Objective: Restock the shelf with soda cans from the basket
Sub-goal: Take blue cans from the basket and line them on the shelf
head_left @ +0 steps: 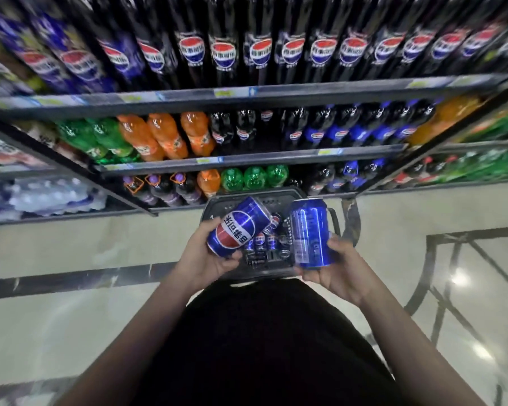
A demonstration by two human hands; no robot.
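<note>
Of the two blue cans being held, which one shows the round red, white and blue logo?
The can in the left hand, tilted sideways. The right hand holds its can upright, showing plain blue.

The basket (pixel 214 206) sits on the floor (pixel 71 317) just before the shelf (pixel 247 96), cans (pixel 260 240) inside it. Above it, near, each hand holds a can: tilted can (pixel 236 227) left, upright can (pixel 310 232) right.

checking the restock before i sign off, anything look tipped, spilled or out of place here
Nothing spilled or damaged shows. The left hand holds its blue can tilted on its side, while the right hand holds its can roughly upright. Cans lie loose in the basket.
</note>
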